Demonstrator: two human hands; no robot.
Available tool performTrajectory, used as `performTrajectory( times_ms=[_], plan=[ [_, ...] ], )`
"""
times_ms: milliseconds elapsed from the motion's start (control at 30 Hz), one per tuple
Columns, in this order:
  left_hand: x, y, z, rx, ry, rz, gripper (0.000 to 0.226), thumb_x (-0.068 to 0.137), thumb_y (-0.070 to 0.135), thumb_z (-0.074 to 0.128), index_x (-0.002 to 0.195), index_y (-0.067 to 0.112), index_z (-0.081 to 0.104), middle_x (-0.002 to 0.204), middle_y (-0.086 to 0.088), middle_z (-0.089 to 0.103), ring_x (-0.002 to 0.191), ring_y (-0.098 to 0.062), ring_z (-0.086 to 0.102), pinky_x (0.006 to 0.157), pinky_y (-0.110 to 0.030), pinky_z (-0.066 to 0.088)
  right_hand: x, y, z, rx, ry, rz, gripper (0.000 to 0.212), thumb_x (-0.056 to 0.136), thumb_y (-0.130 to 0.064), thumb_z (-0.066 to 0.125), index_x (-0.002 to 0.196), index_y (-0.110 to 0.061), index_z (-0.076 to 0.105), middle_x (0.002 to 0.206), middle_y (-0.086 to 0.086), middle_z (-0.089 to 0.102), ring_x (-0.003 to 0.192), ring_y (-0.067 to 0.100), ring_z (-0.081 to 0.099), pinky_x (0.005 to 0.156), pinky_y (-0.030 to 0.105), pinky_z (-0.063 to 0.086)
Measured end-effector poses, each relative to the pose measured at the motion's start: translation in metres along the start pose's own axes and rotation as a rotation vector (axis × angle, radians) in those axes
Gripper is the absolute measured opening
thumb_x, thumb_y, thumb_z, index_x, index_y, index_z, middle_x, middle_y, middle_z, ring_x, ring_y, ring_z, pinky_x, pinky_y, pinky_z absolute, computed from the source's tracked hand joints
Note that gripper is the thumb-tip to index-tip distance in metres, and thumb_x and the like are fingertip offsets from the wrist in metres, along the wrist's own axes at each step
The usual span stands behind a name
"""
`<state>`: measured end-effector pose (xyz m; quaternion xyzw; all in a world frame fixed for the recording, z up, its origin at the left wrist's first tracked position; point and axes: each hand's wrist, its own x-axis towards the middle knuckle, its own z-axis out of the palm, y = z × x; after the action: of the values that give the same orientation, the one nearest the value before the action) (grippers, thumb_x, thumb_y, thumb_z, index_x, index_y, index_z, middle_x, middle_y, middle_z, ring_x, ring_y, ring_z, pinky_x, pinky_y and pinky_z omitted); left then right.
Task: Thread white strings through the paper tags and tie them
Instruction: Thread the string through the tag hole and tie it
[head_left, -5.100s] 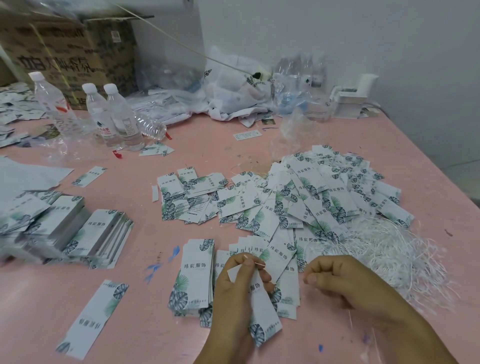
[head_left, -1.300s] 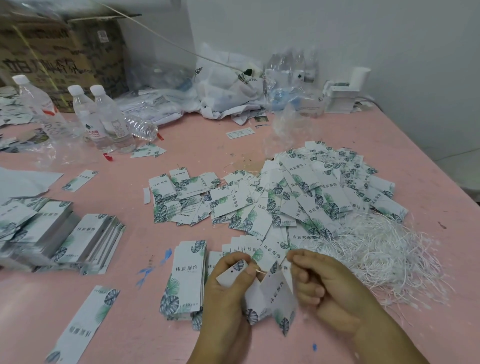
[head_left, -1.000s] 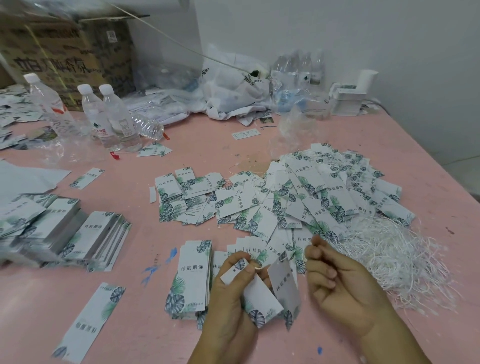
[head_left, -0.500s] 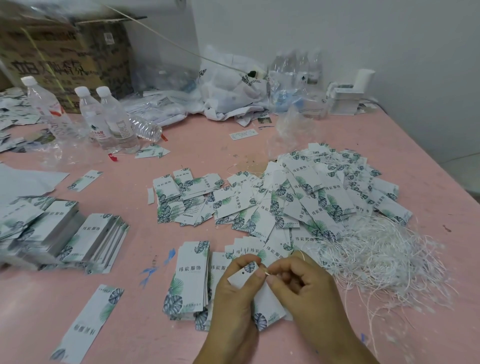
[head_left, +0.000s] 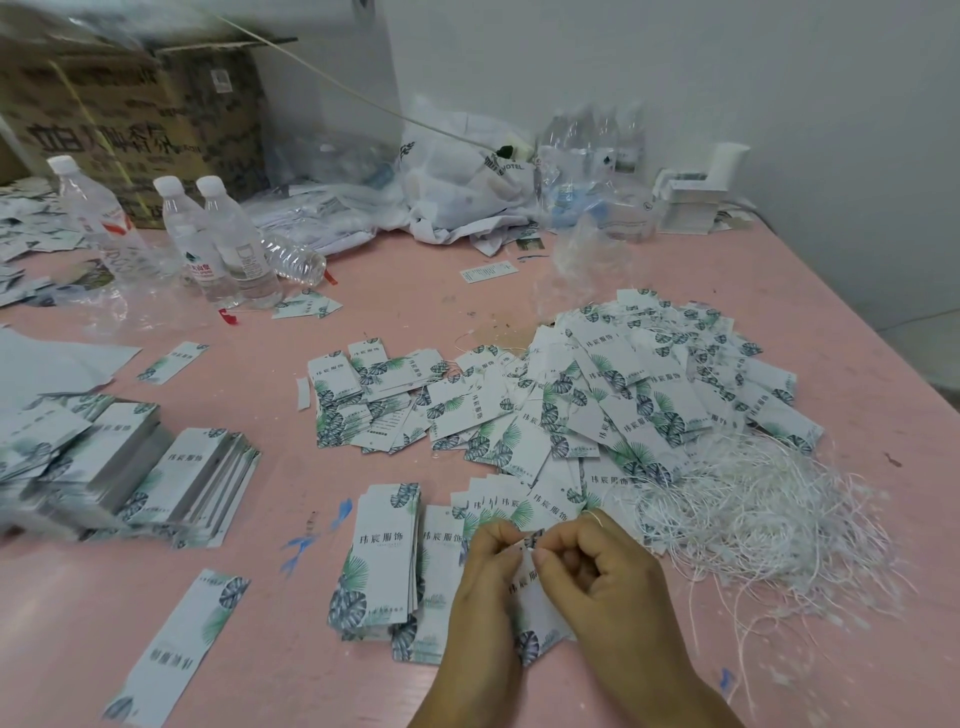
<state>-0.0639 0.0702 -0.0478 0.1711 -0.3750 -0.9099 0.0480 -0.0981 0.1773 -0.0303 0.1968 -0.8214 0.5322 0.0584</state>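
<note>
While both hands work close together at the near edge of the pink table (head_left: 675, 291), the left hand (head_left: 485, 587) pinches the top corner of a paper tag (head_left: 530, 597) between thumb and forefinger, holding it just above the tabletop with its leaf-printed lower end hanging toward me. The right hand (head_left: 597, 571) meets it at that same corner, fingers curled in, thumb and forefinger nipping a thin white string (head_left: 597, 515) whose short end curls up over the knuckles. Whether the string has gone through the tag's hole, I cannot tell; the fingertips cover it. Just to the right lies a loose tangle of white strings (head_left: 769, 519), touching the big heap of tags (head_left: 623, 405) spread across the middle of the table. Beside the left hand sits a neat stack of tags (head_left: 382, 561), and farther left more stacked tags (head_left: 171, 478) lean in rows. A single tag (head_left: 179, 639) lies alone near the front left. At the back stand three water bottles (head_left: 208, 244) in front of a cardboard box (head_left: 130, 124), with crumpled plastic bags (head_left: 462, 182) along the wall.
</note>
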Motion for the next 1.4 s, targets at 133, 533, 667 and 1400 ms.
performTrajectory(
  times_ms=[133, 533, 667, 1400],
  plan=[
    [-0.001, 0.001, 0.001, -0.030, -0.037, -0.018, 0.005, 0.073, 0.018, 0.059, 0.077, 0.017, 0.061, 0.076, -0.020, 0.058, 0.070, -0.027, 0.058, 0.061, -0.032, 0.050, 0.000, 0.001, 0.000, -0.028, 0.002, -0.020, 0.021, 0.079, -0.007, 0.075, 0.075, -0.026, 0.066, 0.073, -0.007, 0.053, 0.062, 0.010, 0.053, 0.058, 0.019, 0.044],
    [-0.005, 0.009, 0.005, -0.035, -0.078, -0.086, 0.023, 0.072, 0.035, 0.062, 0.081, 0.014, 0.068, 0.083, -0.025, 0.065, 0.071, -0.029, 0.064, 0.062, -0.033, 0.053, -0.001, 0.001, 0.000, -0.060, 0.022, -0.046, 0.003, 0.079, -0.029, 0.066, 0.078, -0.031, 0.064, 0.074, -0.009, 0.051, 0.061, 0.010, 0.053, 0.056, 0.018, 0.043],
    [-0.002, 0.010, 0.001, -0.015, -0.053, -0.077, 0.026, 0.080, 0.024, 0.057, 0.087, 0.005, 0.072, 0.096, -0.030, 0.064, 0.090, -0.037, 0.063, 0.078, -0.041, 0.052, 0.001, 0.004, -0.001, -0.009, 0.049, 0.004, 0.005, 0.078, -0.029, 0.067, 0.076, -0.032, 0.064, 0.073, -0.006, 0.053, 0.060, 0.007, 0.051, 0.057, 0.013, 0.041],
    [0.006, 0.020, -0.003, -0.201, -0.004, -0.053, 0.009, 0.078, 0.005, 0.071, 0.077, 0.007, 0.062, 0.079, -0.017, 0.059, 0.071, -0.024, 0.055, 0.068, -0.036, 0.046, 0.024, 0.000, -0.045, 0.520, -0.037, 0.364, 0.025, 0.070, -0.036, 0.078, 0.082, -0.015, 0.071, 0.052, -0.002, 0.042, 0.045, 0.010, 0.031, 0.041, 0.018, 0.029]
  ],
)
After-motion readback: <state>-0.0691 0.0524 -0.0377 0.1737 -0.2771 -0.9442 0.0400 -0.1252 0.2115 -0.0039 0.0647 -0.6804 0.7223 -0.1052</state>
